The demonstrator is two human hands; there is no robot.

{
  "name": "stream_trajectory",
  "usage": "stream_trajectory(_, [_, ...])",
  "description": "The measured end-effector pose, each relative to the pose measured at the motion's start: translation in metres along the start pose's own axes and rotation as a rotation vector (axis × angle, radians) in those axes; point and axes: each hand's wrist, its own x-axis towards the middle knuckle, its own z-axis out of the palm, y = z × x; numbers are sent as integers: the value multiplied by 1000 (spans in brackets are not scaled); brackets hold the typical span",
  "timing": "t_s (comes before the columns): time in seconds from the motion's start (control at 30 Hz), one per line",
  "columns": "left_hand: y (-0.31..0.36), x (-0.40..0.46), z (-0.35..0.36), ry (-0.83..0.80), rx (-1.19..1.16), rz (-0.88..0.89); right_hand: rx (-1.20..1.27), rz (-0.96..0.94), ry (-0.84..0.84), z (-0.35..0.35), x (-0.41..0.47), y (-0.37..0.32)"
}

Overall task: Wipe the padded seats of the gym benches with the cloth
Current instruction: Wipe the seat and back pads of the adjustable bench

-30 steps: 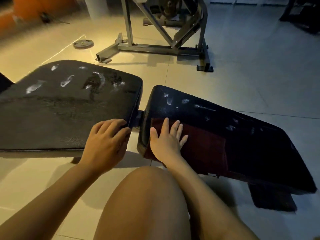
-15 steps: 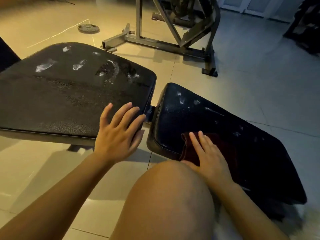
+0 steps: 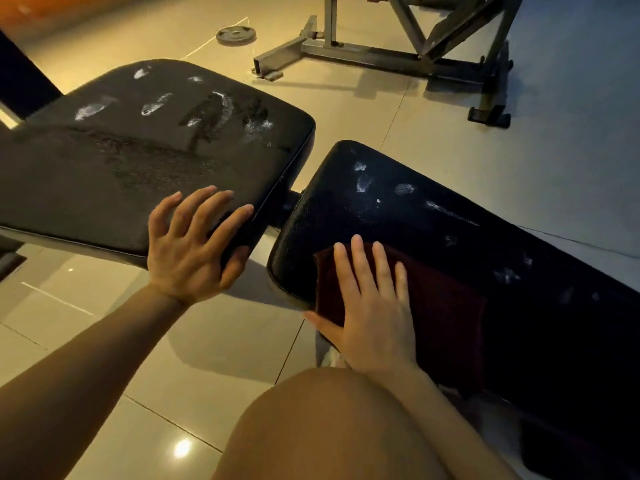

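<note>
The left pad [image 3: 138, 181] looks matt and grainy, with white smudges; the right pad [image 3: 433, 230] is glossier pebbled leatherette. The dark red cloth [image 3: 446, 313] seems soft fabric. The floor tiles [image 3: 214, 368] are glossy, and the far frame [image 3: 374, 57] is dull metal.

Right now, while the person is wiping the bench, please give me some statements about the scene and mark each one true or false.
1. The right hand lies flat on the dark red cloth. True.
2. The cloth lies on the left pad. False: it is on the right pad.
3. The left hand holds a second cloth. False: it holds nothing, fingers spread at the left pad corner.
4. White smudges show on both pads. True.
5. A weight plate lies on the floor. True.
</note>
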Motion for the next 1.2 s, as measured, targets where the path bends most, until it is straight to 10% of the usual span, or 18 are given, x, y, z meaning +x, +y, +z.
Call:
stream_trajectory(0.4, [25,5,-39,-359,-67,-307,18,-244,-67,-8,-45,63])
stream_trajectory(0.7, [28,15,-108,-417,-294,-318,51,-426,-58,-20,54,-33])
stream_trajectory(1.2, [83,94,-173,-1107,-311,-82,83,15,-15,-1,-27,30])
